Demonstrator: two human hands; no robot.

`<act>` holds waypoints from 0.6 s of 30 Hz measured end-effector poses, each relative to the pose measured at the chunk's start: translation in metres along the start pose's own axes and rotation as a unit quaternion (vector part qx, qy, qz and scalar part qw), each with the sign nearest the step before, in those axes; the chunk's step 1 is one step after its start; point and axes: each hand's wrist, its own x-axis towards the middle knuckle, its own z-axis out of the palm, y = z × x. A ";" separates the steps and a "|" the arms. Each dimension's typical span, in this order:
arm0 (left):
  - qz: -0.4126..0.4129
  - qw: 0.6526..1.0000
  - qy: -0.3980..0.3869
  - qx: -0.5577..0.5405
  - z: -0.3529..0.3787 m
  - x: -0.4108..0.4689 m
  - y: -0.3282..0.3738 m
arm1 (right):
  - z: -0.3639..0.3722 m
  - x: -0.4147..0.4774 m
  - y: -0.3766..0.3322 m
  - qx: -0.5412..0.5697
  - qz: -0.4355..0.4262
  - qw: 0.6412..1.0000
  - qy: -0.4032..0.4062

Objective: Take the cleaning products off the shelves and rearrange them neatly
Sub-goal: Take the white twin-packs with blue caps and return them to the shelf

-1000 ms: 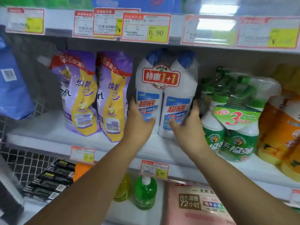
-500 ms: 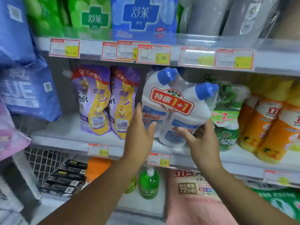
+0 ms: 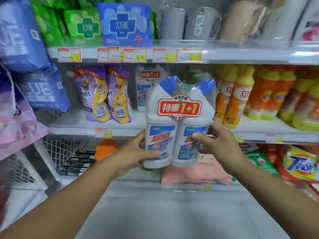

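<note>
1. The twin-pack (image 3: 179, 121) is off the middle shelf (image 3: 77, 131), held upright in the air near the camera. One hand takes each side low down, likely to steady the heavy base.
2. The left hand (image 3: 133, 152) grips the left bottle, thumb across its front. The right hand (image 3: 219, 144) curls round the right bottle's side.
3. Clear wrap binds two white, blue-capped bottles under a red label. They are opaque, so their fill cannot be told.
4. A second twin-pack (image 3: 145, 90) stands far back on the shelf, just right of the purple pouches (image 3: 101, 94).
</note>
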 end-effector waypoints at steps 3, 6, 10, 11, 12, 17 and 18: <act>-0.023 0.999 0.022 0.027 0.008 -0.020 -0.010 | -0.009 -0.023 -0.002 0.005 0.042 0.999 -0.019; -0.001 0.997 0.077 0.031 0.025 -0.036 -0.019 | -0.015 -0.040 -0.010 -0.019 0.056 0.998 -0.032; 0.047 0.990 0.106 0.076 0.045 -0.045 -0.025 | -0.026 -0.051 -0.030 0.030 0.010 0.999 -0.024; 0.054 0.988 0.116 0.090 0.050 -0.044 -0.023 | -0.031 -0.052 -0.036 0.044 0.008 0.999 -0.025; 0.060 0.985 0.123 0.108 0.055 -0.043 -0.021 | -0.037 -0.053 -0.042 0.055 0.008 0.998 -0.028; 0.066 0.969 0.121 0.203 0.081 -0.033 -0.014 | -0.064 -0.050 -0.031 0.097 0.029 0.995 0.009; 0.061 0.969 0.112 0.212 0.085 -0.032 -0.014 | -0.067 -0.047 -0.027 0.111 0.044 0.993 0.013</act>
